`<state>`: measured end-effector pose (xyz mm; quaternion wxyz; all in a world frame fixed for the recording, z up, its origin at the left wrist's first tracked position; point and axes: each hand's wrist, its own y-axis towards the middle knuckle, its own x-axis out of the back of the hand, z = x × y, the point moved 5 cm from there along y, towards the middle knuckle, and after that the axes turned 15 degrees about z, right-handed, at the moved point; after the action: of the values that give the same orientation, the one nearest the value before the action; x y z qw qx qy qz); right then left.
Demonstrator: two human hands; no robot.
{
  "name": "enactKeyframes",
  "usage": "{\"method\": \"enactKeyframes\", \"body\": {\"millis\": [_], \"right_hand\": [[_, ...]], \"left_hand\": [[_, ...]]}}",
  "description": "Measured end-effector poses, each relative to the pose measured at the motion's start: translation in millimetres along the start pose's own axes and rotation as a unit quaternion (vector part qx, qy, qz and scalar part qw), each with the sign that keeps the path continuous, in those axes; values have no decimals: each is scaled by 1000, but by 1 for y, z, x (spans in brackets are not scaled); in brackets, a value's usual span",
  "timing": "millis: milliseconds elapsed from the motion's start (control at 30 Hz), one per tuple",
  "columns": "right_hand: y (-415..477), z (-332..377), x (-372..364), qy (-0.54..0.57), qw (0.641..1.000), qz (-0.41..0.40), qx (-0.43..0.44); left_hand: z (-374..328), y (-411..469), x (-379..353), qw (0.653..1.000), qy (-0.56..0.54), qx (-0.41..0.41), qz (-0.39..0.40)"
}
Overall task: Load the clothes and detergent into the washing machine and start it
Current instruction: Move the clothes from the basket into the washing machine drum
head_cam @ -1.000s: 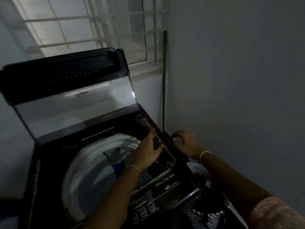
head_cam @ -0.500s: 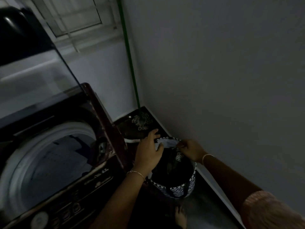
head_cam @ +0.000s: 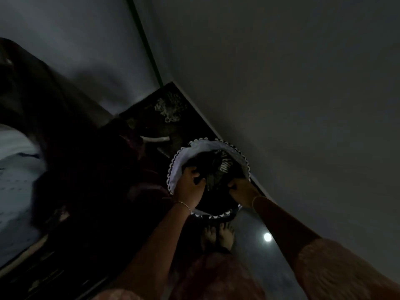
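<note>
A round laundry basket (head_cam: 240, 158) with a black-and-white scalloped rim stands on the floor by the wall. Dark clothes (head_cam: 213, 167) fill it. My left hand (head_cam: 189, 185) reaches into the basket's left side with fingers curled into the dark fabric. At the basket's right side my right hand (head_cam: 242, 189) grips the same heap of clothes. The washing machine (head_cam: 65, 169) is a dark, blurred mass on the left, with its pale drum (head_cam: 15, 169) showing at the far left edge.
A grey wall (head_cam: 303, 105) runs close along the right. A green pole (head_cam: 147, 46) leans in the corner. A pale crumpled thing (head_cam: 171, 108) lies on the dark floor behind the basket. My bare feet (head_cam: 218, 233) stand just in front of the basket.
The view has swung down from the machine to the floor basket. Both hands have gone from the basket's rim down into the clothes and taken hold of them.
</note>
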<state>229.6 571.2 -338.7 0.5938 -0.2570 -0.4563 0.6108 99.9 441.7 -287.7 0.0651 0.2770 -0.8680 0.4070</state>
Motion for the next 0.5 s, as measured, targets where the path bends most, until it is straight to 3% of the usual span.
{"method": "enactKeyframes", "body": {"millis": [167,500], "right_hand": [[77,-4,-14,59,998,8,0],[194,-34,-21,120,992,5,-37]], "left_hand": [[66,68,-26,978,-176,113,-7],[131,128,-76,967,-202,152,27]]}}
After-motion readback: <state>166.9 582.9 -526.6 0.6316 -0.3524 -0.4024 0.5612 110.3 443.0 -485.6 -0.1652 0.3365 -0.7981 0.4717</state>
